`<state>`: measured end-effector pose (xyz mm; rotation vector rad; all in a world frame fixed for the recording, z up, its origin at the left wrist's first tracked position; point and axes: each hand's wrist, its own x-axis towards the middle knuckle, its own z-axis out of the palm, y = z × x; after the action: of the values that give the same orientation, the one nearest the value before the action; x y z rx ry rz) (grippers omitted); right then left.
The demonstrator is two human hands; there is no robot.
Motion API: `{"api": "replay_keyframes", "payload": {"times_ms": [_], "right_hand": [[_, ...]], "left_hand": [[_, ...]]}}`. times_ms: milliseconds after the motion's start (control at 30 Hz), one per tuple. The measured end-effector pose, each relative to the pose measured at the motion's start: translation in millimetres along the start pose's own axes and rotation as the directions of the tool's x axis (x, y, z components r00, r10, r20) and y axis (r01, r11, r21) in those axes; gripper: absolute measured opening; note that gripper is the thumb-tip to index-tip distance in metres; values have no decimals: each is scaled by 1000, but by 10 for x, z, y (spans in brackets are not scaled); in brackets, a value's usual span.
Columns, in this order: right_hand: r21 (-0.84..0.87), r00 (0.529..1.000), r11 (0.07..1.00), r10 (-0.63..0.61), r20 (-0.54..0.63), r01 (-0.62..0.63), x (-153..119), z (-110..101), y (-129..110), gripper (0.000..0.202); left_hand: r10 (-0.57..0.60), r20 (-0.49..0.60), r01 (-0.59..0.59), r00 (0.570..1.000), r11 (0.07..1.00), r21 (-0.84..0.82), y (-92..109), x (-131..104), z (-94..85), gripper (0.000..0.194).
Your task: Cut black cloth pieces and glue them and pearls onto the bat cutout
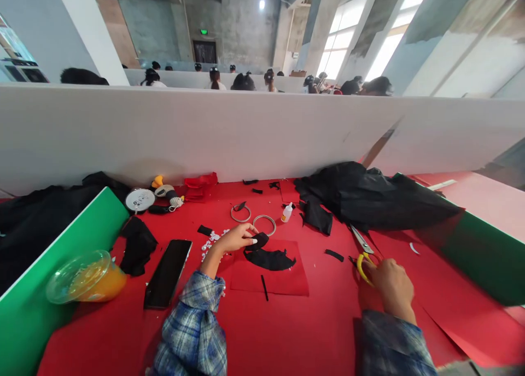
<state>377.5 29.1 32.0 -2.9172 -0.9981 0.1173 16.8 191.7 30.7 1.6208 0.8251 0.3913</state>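
My left hand (pixel 238 238) pinches a small black fabric piece (pixel 257 241) just above a curved black cut-out (pixel 273 260). That cut-out lies on a square red sheet (pixel 293 286), with a thin black strip (pixel 264 287) on the sheet's near edge. On the right, my right hand (pixel 391 286) is closed at the yellow handle of a pair of scissors (pixel 363 250), whose blades point away from me. Two rings, one a pale hoop (pixel 264 224) and one holding a black scrap (pixel 240 212), lie beyond my left hand, beside a small glue bottle (pixel 287 212).
Black fabric (pixel 361 193) is heaped at the back right, near a white partition (pixel 246 135). To the left are a phone (pixel 168 272), a plastic cup of orange contents (pixel 100 283), a round white disc (pixel 140 200) and a green divider (pixel 82 231). Several people sit beyond the partition.
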Motion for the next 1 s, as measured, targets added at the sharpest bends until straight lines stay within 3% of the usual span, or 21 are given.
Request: {"api": "replay_keyframes", "payload": {"times_ms": [133,333,433,467,533,600,633,667,733,833,933,1000], "right_hand": [[7,1000,1000,-25,2,25,7,75,-34,51],[-40,1000,999,-9,-25,8,-13,86,-9,50],[-27,978,985,-173,-113,171,-33,31,-155,45],[7,945,956,-291,-149,295,-49,27,-252,41],[133,805,800,-555,-208,586,-99,59,-503,38],[184,715,691,-670,-199,699,-173,152,-776,41],[243,629,585,-756,-182,773,-216,216,-898,45],[285,575,520,-803,-157,805,-262,285,-1002,49],[321,528,470,-840,-122,822,-350,416,-1141,56],[353,501,453,-864,-53,818,-443,535,-1194,64],[411,463,430,-886,22,804,-476,540,-1173,69],[431,463,434,-886,44,791,-479,518,-1168,70]], "left_hand": [[-5,25,4,1000,999,36,16,-4,-19,25],[40,-52,-30,998,981,189,-9,111,81,11],[68,-66,-46,996,956,288,-15,200,236,11],[77,-63,-53,995,946,321,-12,224,292,12],[95,-61,-65,994,922,381,-1,261,397,14],[115,-73,-72,991,900,431,10,286,480,15],[125,-86,-73,988,890,451,14,295,511,16],[135,-101,-73,986,881,468,18,303,533,16],[156,-127,-75,979,870,488,26,313,553,17],[181,-116,-106,977,873,476,41,320,539,18],[189,-78,-134,979,882,451,39,325,511,16],[185,-75,-131,980,878,460,16,334,502,14]]}}
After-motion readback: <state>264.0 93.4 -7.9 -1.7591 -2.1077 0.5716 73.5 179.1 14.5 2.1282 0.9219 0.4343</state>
